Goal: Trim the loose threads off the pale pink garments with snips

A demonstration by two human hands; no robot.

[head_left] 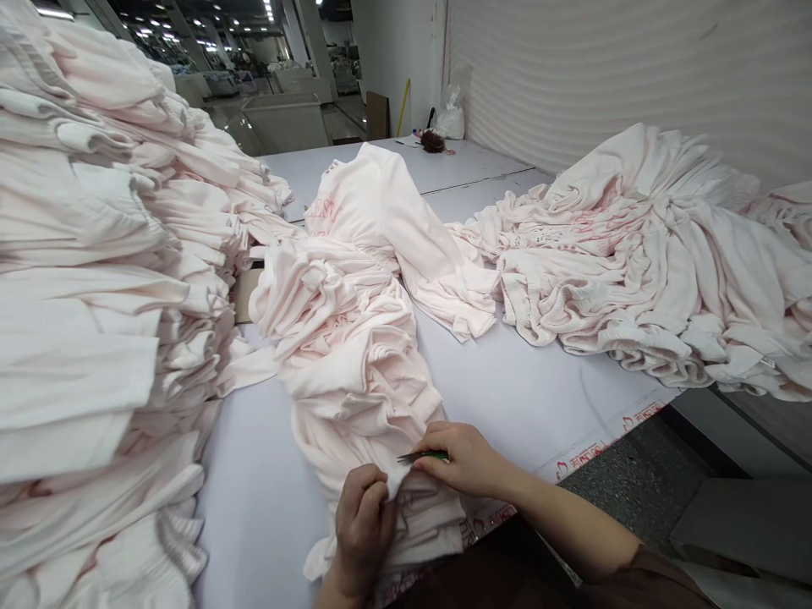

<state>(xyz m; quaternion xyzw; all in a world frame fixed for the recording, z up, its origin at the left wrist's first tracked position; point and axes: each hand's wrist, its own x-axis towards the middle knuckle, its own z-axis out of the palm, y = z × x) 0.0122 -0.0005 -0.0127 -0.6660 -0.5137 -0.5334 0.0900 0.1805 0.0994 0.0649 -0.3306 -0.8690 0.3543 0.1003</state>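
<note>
Pink cloth (364, 436) fills clenched left grip (363, 520); right grip (468, 458) clasps probable snips (424, 457).

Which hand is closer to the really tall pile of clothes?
Left. The left hand, pinching pale pink cloth, is across a strip of table from the tall pile. The right hand, holding small snips, is farther right.

The left pile (82, 338) and right pile (672, 262) leave the frame at its side edges; the right hand (468, 461) partly hides the snips (414, 458); upper-left clutter (220, 83) is indistinct.
</note>
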